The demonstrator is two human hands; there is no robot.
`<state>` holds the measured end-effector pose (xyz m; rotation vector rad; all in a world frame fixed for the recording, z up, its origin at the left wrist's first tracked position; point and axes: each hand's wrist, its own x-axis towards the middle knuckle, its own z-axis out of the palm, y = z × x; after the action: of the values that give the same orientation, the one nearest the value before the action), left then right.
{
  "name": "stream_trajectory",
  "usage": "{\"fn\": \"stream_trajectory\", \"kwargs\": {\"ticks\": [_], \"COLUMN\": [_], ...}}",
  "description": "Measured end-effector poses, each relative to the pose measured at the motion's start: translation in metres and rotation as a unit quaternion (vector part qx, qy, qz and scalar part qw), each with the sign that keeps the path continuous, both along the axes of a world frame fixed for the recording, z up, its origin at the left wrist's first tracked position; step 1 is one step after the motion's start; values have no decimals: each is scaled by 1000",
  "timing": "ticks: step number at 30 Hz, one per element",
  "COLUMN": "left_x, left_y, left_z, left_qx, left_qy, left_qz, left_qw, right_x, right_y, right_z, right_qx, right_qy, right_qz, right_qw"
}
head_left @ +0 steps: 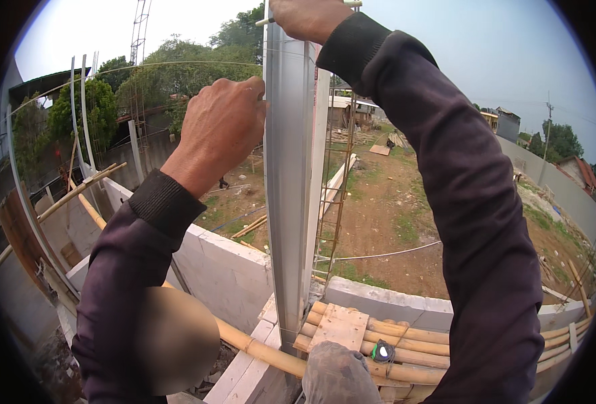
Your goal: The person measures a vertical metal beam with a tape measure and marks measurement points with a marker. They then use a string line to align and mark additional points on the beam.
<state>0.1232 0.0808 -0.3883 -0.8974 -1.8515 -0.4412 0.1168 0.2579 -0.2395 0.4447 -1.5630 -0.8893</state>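
A tall grey metal channel post [290, 168] stands upright in front of me, its foot beside pale blocks and bamboo. My left hand [220, 128] is closed at the post's left edge; its fingertips are hidden, and what they hold cannot be made out. Higher up, my right hand [311, 18] is bent across the post's face, closed and partly cut off by the upper edge of the picture. A thin pale stick [265, 22] pokes out beside it. From the left, a thin yellowish line [197, 63] runs to the post near my left hand.
Low pale block walls [227, 259] flank the post. Below right, a bamboo platform [419, 357] carries a plywood piece [341, 326] and a tape measure [382, 351]. My knee [338, 377] is there. A bamboo pole [257, 347] crosses lower left, beside a blurred round shape [177, 340]. Rebar [338, 222] rises behind.
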Motion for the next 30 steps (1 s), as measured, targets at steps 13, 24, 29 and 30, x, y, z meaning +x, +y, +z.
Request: {"fn": "stream_trajectory", "kwargs": {"ticks": [13,24,29,30], "left_x": [-41,-83,-122,-127], "left_y": [31,-3,10,16], "left_z": [-22,31,80,86], "left_qx": [-38,154,157,137], "left_qy": [17,-232,-446,-463], "left_qz": [11,-87,-476,-520], "left_qw": [999,956,741,704], "right_x": [5,-133,-171,-178], "right_y": [25,117,102,101], "right_z": [-8,-45,-42,-42], "right_qx": [-250,-640,-638,-634], "right_qy": [-72,-55,-48,-55], "right_qz": [154,230,242,263], "right_qw": [953,731,729,725]}}
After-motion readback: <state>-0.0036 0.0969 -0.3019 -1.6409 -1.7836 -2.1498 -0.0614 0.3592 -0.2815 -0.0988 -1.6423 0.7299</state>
